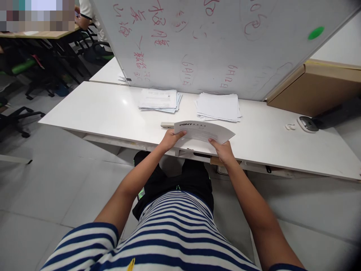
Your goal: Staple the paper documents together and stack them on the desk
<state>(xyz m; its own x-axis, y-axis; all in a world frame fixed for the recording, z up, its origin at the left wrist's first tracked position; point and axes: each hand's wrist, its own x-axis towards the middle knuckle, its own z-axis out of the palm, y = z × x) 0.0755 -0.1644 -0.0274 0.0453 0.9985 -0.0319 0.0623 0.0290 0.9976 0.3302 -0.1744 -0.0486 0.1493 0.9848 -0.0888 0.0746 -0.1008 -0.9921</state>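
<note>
Both hands, the left (168, 140) and the right (225, 152), pinch a bowed printed sheet (201, 132) by its sides, thumbs on top, fingers curled beneath, above the white bench (113, 113). Even, light tension should keep the paper uncreased. Beyond lie two paper stacks (158, 99) (217, 106), below a whiteboard (208, 49).

White printed paper (201, 132), "PONY" in dark letters at its upper left and fainter lines of text below, curves along its top edge, above a white desk (113, 109).
</note>
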